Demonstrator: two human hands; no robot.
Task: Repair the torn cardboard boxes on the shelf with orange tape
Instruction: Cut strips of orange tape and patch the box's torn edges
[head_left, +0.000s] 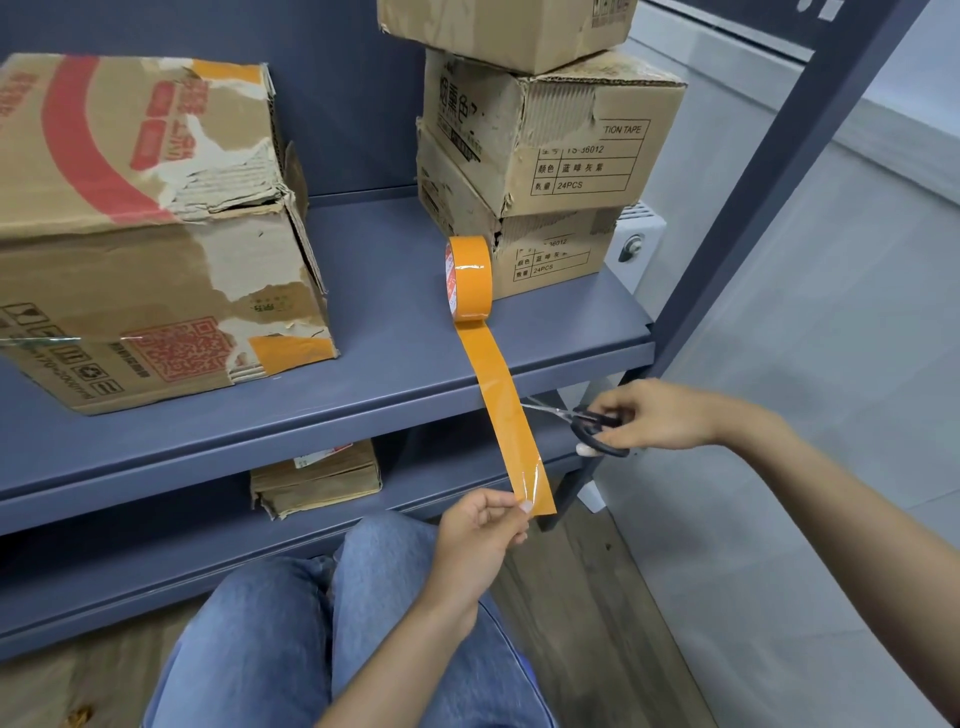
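Open shelf (374, 291) between the big torn box (145, 249) at the left end and the stack of boxes (540, 171) at the right end. The tape roll (469, 275) stands just beside that stack, its strip (506, 410) stretched over the front edge, barring the way. Scissors (582, 423) crowd the strip's right side; the upright post (769, 192) closes off the right corner.

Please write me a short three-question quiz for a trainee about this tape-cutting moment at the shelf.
1. True or false: the orange tape roll stands on edge on the shelf beside the stacked small boxes.
2. Which hand holds the scissors? A) left hand B) right hand
3. Fill in: the left hand pinches the free end of the pulled-out ____.

Key: 1 true; 2 B; 3 tape strip.
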